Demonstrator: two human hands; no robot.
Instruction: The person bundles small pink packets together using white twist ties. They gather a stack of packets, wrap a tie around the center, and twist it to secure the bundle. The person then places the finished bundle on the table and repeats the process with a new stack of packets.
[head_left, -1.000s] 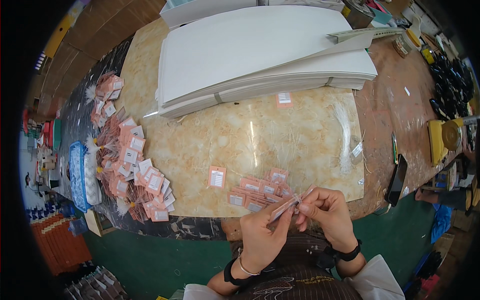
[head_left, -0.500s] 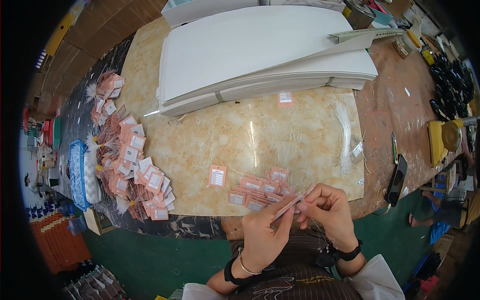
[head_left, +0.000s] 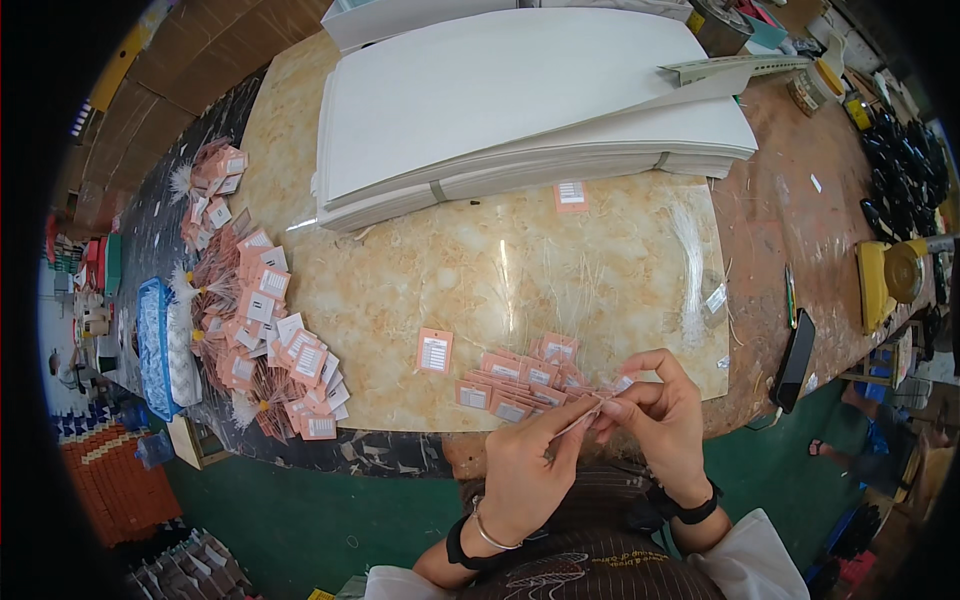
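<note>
My left hand (head_left: pixel 530 458) pinches pink hang tags (head_left: pixel 574 424), seen nearly edge-on, between thumb and fingers. Against them my right hand (head_left: pixel 662 425) is closed in a pinch, its thumb meeting the tags' upper end. A pink and white tag piece (head_left: pixel 622 384) shows between the right fingers; fine clear strings there are too thin to follow. Just beyond both hands lies a spread of pink tags (head_left: pixel 505 366) with white labels, their clear strings fanning away across the marbled board (head_left: pixel 380 290). A single pink tag (head_left: pixel 434 351) lies left of that spread.
Bundled pink tags (head_left: pixel 262 307) heap along the left, beside a blue basket (head_left: pixel 155 345). A tall stack of white sheets (head_left: pixel 500 110) fills the back. On the right are a bundle of clear strings (head_left: pixel 690 275), a black phone (head_left: pixel 793 360), a pen (head_left: pixel 790 297) and a yellow tool (head_left: pixel 876 285).
My right fingers have shifted slightly upward and opened out around the tag piece. The tags in my left hand have tipped flatter. The strings that hung below my right hand no longer show clearly.
</note>
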